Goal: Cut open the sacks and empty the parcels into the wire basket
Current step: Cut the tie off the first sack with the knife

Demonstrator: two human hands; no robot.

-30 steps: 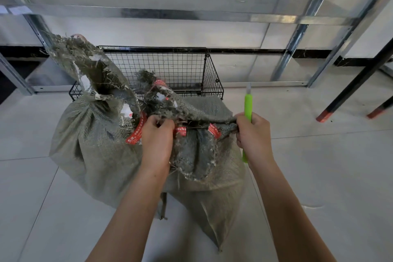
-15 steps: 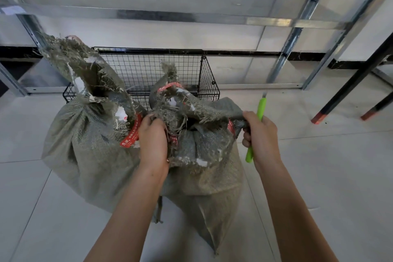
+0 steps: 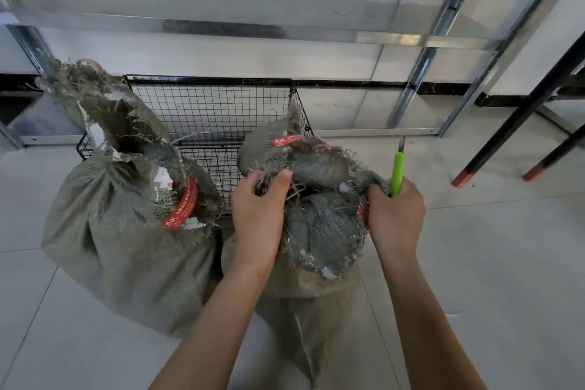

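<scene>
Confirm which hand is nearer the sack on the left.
Left. The left hand grips the open sack just right of the left sack; the right hand, holding the knife, grips its far side.

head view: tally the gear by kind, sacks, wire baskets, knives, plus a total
sacks: 2, the left sack and the right sack
wire basket: 1
green knife: 1
total: 4
</scene>
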